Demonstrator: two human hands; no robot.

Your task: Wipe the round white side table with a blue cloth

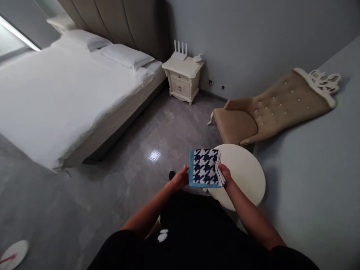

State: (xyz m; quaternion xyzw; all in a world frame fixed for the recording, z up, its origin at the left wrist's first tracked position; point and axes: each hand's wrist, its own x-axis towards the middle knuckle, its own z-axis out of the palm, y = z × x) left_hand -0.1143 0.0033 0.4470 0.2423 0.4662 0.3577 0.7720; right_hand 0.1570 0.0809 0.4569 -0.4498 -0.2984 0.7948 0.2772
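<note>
A folded towel [206, 167] with a dark navy and white houndstooth pattern and a blue border is held up in front of my body. Its stacked folded layers show along the right side. My left hand [180, 179] grips the left edge, with its fingers partly hidden beneath the cloth. At the right edge, my right hand [225, 174] is closed around the folded layers. Behind and below the towel stands a round white table [244, 176], partly covered by the towel and my right forearm.
A tan tufted armchair [239, 125] stands past the table against the wall. To the left is a large bed [56, 97] with white bedding. A white nightstand [182, 71] carries a router [180, 52]. A round white object [17, 253] lies at lower left.
</note>
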